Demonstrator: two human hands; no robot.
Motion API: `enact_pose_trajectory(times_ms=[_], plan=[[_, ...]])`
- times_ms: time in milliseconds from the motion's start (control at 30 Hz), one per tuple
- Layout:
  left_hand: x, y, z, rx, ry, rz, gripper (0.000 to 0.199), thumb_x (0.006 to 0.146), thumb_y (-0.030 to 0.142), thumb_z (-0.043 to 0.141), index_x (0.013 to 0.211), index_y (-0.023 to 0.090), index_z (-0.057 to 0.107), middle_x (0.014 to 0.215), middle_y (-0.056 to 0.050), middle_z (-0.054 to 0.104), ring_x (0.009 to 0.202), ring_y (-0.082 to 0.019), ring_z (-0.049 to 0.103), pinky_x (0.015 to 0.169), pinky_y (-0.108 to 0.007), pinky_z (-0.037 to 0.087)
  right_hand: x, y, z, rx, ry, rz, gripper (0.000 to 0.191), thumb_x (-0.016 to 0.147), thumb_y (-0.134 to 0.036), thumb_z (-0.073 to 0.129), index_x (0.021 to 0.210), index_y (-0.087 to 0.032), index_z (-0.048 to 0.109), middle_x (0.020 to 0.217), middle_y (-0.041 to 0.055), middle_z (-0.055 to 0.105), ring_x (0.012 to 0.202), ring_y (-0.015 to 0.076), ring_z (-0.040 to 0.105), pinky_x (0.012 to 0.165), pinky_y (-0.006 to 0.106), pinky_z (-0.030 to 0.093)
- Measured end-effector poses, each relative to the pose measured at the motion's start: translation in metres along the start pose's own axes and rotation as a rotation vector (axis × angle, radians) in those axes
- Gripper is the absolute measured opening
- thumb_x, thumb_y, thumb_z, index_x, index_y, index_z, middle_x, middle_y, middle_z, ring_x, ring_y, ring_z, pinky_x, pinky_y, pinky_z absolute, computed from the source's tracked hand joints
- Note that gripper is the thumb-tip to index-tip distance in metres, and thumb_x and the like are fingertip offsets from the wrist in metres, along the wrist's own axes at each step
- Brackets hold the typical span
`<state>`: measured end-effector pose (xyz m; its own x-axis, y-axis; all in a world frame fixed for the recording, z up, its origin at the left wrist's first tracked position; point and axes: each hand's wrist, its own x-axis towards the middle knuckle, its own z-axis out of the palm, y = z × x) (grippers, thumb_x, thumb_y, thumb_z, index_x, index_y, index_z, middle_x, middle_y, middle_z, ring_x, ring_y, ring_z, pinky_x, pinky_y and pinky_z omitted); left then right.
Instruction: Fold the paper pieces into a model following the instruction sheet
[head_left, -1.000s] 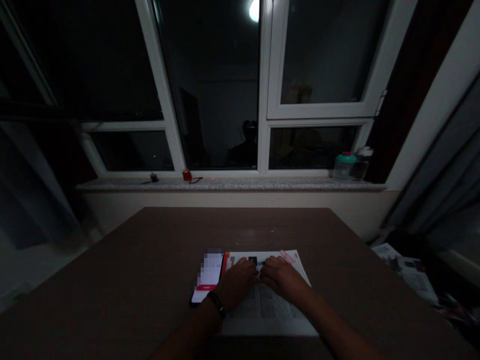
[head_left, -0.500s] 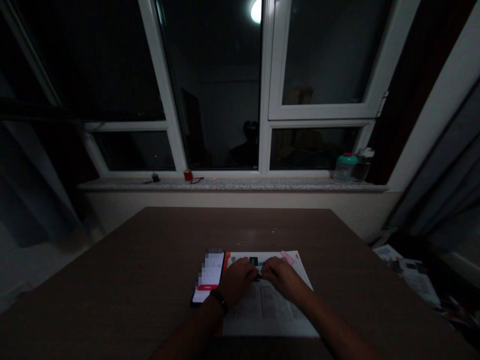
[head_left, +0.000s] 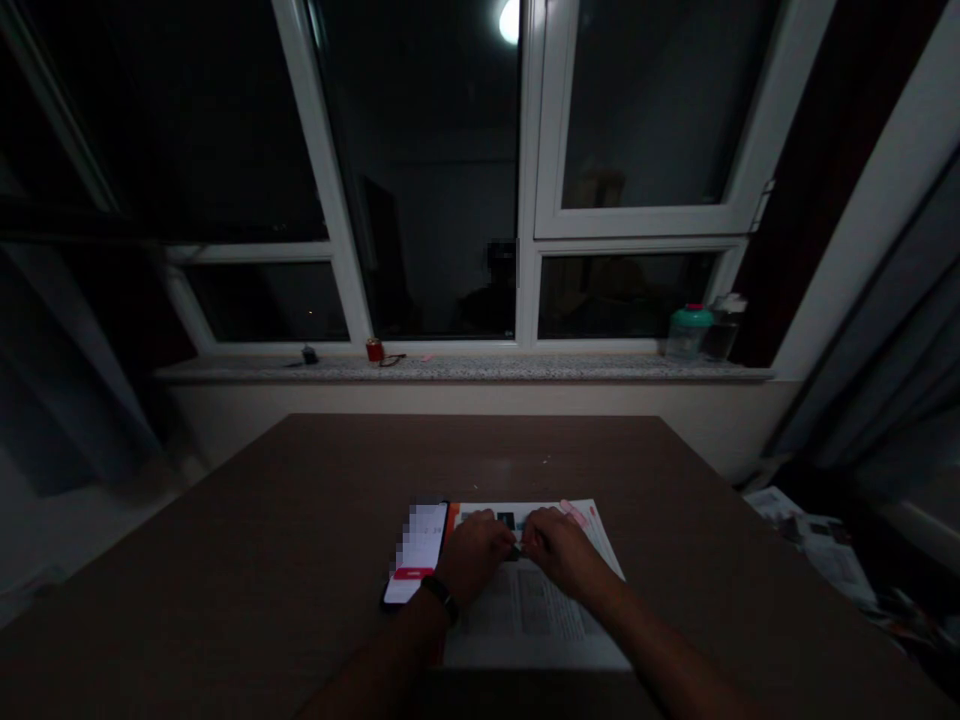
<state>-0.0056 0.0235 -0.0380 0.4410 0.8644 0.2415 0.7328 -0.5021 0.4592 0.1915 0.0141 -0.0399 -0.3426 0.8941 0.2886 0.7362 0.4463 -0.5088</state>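
Note:
A printed booklet (head_left: 540, 640) with an orange edge lies on the dark table, and both hands are over its upper half. My left hand (head_left: 474, 552), with a dark band at the wrist, is closed in a pinch. Facing it, my right hand (head_left: 559, 545) is pinched too. Between the fingertips sits a tiny pale thing (head_left: 517, 546), too small and dim to name. Beside the left hand a smartphone (head_left: 418, 550) lies with its screen lit, partly covered by the left wrist. A pink piece (head_left: 574, 513) rests at the booklet's upper right, past the right hand.
The brown table (head_left: 262, 560) reaches to the wall below the window. Along the granite sill (head_left: 480, 369) stand a red jar (head_left: 374, 350), a small dark bottle (head_left: 309, 354) and a green-lidded container (head_left: 688, 330). Papers (head_left: 817, 545) are piled low at the right.
Both hands stay almost in place over the booklet, still pinching, with only slight finger movement. The whole view has shifted a little.

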Motion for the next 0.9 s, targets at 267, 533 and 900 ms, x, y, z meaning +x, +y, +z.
enact_pose_trajectory(times_ms=[267,533,900], plan=[[-0.007,0.003,-0.011,0.064,0.003,0.076,0.015,0.095,0.024,0.055,0.096,0.024,0.070,0.097,-0.003,0.058,0.096,-0.021,0.052,0.085,-0.033,0.038,-0.006,0.006,-0.013,-0.051,-0.079,-0.088,0.014,0.091,-0.023,0.056,0.088,-0.028,0.069,0.093,0.0007,0.061,0.099,0.0195,0.054,0.105,0.042,0.023],[-0.009,0.003,-0.017,0.090,-0.022,0.086,0.016,0.089,0.021,0.061,0.102,0.024,0.070,0.102,-0.003,0.059,0.097,-0.021,0.054,0.086,-0.033,0.039,-0.004,0.011,-0.020,-0.156,-0.078,-0.156,0.024,0.093,-0.020,0.053,0.092,-0.030,0.075,0.092,0.0032,0.061,0.094,0.0200,0.055,0.094,0.036,0.035],[-0.008,0.010,-0.013,-0.006,-0.092,0.093,0.014,0.091,0.015,0.056,0.083,0.019,0.067,0.086,-0.001,0.062,0.084,-0.017,0.057,0.075,-0.027,0.039,-0.004,0.002,-0.016,-0.078,-0.035,-0.074,0.011,0.087,-0.029,0.063,0.095,-0.024,0.070,0.099,0.0035,0.063,0.102,0.0214,0.056,0.099,0.037,0.032]])
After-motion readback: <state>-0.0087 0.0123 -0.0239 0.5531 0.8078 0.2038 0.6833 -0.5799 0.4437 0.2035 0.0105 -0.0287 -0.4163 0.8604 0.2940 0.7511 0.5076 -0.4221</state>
